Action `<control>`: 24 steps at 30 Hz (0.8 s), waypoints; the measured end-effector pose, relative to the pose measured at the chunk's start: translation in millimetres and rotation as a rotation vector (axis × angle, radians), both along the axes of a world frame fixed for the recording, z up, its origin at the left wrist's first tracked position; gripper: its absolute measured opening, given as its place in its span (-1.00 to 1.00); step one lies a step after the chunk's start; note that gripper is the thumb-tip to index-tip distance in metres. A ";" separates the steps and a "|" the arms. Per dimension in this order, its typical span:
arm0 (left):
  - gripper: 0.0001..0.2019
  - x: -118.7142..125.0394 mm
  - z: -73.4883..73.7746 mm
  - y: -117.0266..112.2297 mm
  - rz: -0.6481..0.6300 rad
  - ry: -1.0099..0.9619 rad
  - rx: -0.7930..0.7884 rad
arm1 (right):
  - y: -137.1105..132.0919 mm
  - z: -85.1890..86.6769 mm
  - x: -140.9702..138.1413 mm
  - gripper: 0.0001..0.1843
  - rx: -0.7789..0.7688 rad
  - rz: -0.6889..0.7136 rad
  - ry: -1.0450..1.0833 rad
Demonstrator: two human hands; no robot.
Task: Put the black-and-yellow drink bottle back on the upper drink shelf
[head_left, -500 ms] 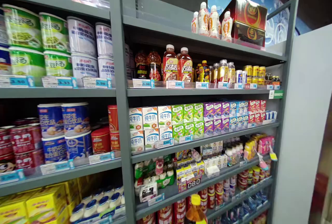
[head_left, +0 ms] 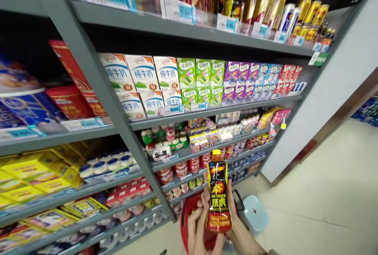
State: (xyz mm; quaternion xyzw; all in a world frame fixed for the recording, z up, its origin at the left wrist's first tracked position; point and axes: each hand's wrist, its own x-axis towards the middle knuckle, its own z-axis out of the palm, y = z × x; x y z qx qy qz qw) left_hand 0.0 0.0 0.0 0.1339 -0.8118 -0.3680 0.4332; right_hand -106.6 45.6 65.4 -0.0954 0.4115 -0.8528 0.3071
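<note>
Upright in front of me is a drink bottle with a yellow cap and a black, yellow and red label reading HI-TIGER. My left hand holds its left side, fingers curled against the label's edge. From the right, my right hand grips the other side and lower part; some of its fingers are hidden behind the bottle. Below both hands shows a red shopping basket, largely covered by them and the bottle.
Shelves ahead carry milk cartons, green drink cartons, bottles and cans. Yellow boxes fill a lower shelf at left. A light blue stool-like object stands on the tiled floor. A white panel borders the shelves at right.
My view has tilted down and come closer to the shelves. The bottle, earlier only partly visible at the bottom edge, now shows whole with both hands around it.
</note>
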 end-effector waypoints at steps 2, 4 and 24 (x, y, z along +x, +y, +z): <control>-0.36 0.4 -2.1 0.5 -0.026 0.025 -0.003 | 2.2 -8.0 -0.7 -0.18 -0.055 -0.040 -0.068; -0.39 1.1 -1.2 -2.2 -0.038 0.033 -0.041 | 4.0 -14.5 -2.1 -0.25 -0.106 -0.056 -0.100; -0.45 -5.5 30.5 -23.9 -0.235 0.180 -0.319 | 7.5 10.2 -9.8 -0.05 -0.229 0.159 -0.188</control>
